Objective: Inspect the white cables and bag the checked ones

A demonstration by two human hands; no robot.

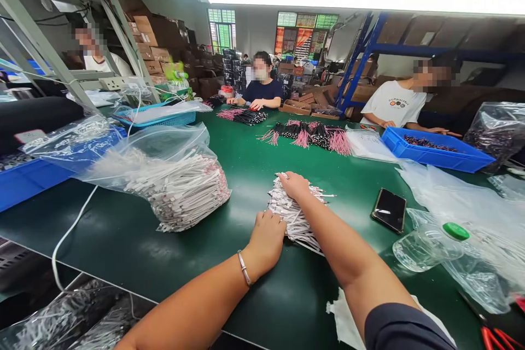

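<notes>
White wire bundle [294, 219] sits on the dark green worktop [123, 246] right under both hands, loose flat strands with small pinkish marks, running roughly lengthwise, ends sticking out. Factory room: fluorescent tube lights [348, 0], cardboard boxes [151, 38] stacked far ahead-left of the hands, blue steel racking [361, 60] ahead-right. Left hand [266, 240] open, not clenched, palm laid against the near side of the bundle, metal bangle [245, 268] on the wrist. Right hand [294, 186] also open, resting on top of the far end, fingers lightly spread, dark sleeve [402, 328] at the upper arm. Left of the hands, a clear plastic bag [176, 191] packed with more white wires, glossy and crinkled. Right of the right hand, a black smartphone [389, 210] lying flat, then a clear plastic bottle [426, 246] on its side, green cap. Further ahead, black wire bunches with pink ends [305, 136] lie in rows, and a blue plastic crate [435, 150] holds dark wires. Two co-workers [262, 87] sit across the worktop.
</notes>
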